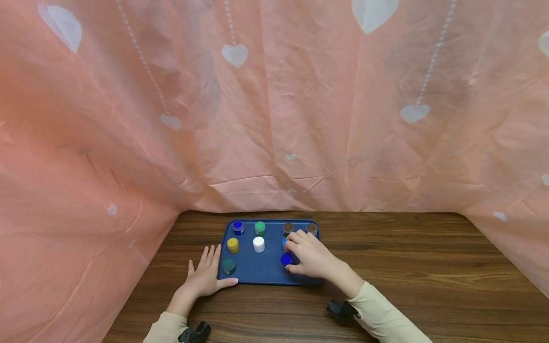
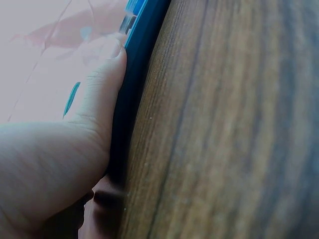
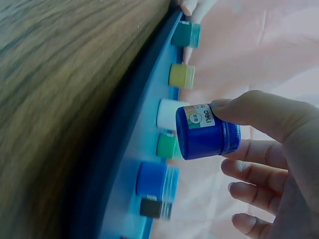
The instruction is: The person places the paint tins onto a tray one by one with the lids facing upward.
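My right hand [image 1: 312, 255] pinches a dark blue paint jar [image 3: 202, 132] between thumb and fingers. In the right wrist view the jar is tilted and raised off the blue tray [image 1: 261, 269], its label facing the camera. My left hand [image 1: 205, 276] lies with fingers spread at the tray's near left corner, thumb [image 2: 102, 84] along the rim. Near it on the tray stand a dark green jar [image 1: 229, 266] and a yellow jar [image 1: 233, 245]. A lighter blue jar [image 3: 157, 180] stands beyond the held one, partly hidden by my right hand in the head view.
Also on the tray are a white jar [image 1: 259, 245], a green jar [image 1: 259, 228], another blue jar [image 1: 238, 227] and two brown jars, one left [image 1: 288, 229] and one right [image 1: 311, 229]. The tray lies on a wooden table [image 1: 407, 267]. A pink curtain [image 1: 300, 119] surrounds the table's back and sides.
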A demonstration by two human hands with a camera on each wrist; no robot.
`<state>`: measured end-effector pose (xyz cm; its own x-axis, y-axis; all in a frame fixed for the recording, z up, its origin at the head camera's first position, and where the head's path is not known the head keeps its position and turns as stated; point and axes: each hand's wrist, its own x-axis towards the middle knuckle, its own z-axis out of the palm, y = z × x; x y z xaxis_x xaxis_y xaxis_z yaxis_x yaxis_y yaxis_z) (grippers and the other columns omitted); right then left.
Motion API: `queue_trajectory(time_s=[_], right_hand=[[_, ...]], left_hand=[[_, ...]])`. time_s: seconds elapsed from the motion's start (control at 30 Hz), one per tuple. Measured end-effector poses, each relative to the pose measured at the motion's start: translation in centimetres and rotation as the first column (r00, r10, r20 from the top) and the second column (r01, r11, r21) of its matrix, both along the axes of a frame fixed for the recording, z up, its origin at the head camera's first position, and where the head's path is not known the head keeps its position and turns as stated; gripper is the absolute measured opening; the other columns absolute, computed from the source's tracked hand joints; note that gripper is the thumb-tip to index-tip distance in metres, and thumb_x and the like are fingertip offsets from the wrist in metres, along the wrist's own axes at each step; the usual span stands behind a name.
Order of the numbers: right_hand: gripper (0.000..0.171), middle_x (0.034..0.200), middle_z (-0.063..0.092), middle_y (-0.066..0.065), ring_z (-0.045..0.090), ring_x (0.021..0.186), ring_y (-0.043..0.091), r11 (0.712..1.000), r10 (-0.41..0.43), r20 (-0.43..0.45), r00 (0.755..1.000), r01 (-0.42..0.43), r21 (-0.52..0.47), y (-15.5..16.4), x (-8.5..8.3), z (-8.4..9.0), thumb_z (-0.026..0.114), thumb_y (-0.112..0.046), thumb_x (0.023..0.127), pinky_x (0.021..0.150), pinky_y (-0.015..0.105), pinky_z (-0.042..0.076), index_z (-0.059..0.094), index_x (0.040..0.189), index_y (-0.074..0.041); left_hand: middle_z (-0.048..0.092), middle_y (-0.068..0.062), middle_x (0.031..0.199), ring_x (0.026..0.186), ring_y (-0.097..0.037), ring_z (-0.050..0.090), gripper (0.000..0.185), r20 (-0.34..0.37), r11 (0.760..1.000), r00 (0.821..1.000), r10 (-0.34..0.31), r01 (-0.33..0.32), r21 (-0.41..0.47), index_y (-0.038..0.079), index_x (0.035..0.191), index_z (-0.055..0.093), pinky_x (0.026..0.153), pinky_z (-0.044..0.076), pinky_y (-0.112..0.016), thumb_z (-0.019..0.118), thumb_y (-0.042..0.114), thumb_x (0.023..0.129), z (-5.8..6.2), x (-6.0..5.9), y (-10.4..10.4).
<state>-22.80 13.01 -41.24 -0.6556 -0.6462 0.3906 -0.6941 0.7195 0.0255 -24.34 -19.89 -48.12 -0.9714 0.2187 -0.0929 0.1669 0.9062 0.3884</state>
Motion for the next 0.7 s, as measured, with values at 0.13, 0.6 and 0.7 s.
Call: queue_trajectory(time_s=[0.13,0.6,0.7], right_hand=[[0.031,0.105,0.06,-0.002,0.051,0.096,0.016,1.0,0.011,0.031,0.999,-0.012,0.014,-1.0,-0.1,-0.1,0.079,-0.04,0.077,0.074,0.03,0.041,0.067,0.095,-0.017],[0.032,0.108,0.06,-0.003,0.051,0.096,0.015,0.998,0.002,0.108,0.994,-0.009,0.063,-4.3,-0.8,-0.5,0.076,-0.041,0.083,0.08,0.029,0.044,0.069,0.106,-0.02],[0.031,0.107,0.06,-0.003,0.05,0.096,0.014,0.997,0.004,0.125,0.992,-0.013,0.074,-4.9,-1.0,-0.6,0.076,-0.04,0.083,0.08,0.029,0.044,0.069,0.106,-0.02]], left_hand=[[0.01,-0.023,0.163,0.152,-0.039,0.0,0.128,-0.009,1.0,1.0,-0.002,0.002,0.005,0.006,0.158,0.007,0.106,-0.001,-0.079,0.061,0.082,0.069,-0.3,-0.2,-0.1],[0.009,-0.023,0.163,0.152,-0.038,-0.002,0.128,0.014,1.0,1.0,0.0,0.0,-0.01,0.008,0.158,0.005,0.107,-0.002,-0.078,0.059,0.083,0.07,0.3,0.2,0.1],[0.011,-0.027,0.161,0.151,-0.041,0.001,0.128,0.016,1.0,1.0,-0.004,0.004,0.007,0.005,0.157,0.008,0.106,-0.003,-0.079,0.059,0.083,0.069,0.7,0.3,0.1]])
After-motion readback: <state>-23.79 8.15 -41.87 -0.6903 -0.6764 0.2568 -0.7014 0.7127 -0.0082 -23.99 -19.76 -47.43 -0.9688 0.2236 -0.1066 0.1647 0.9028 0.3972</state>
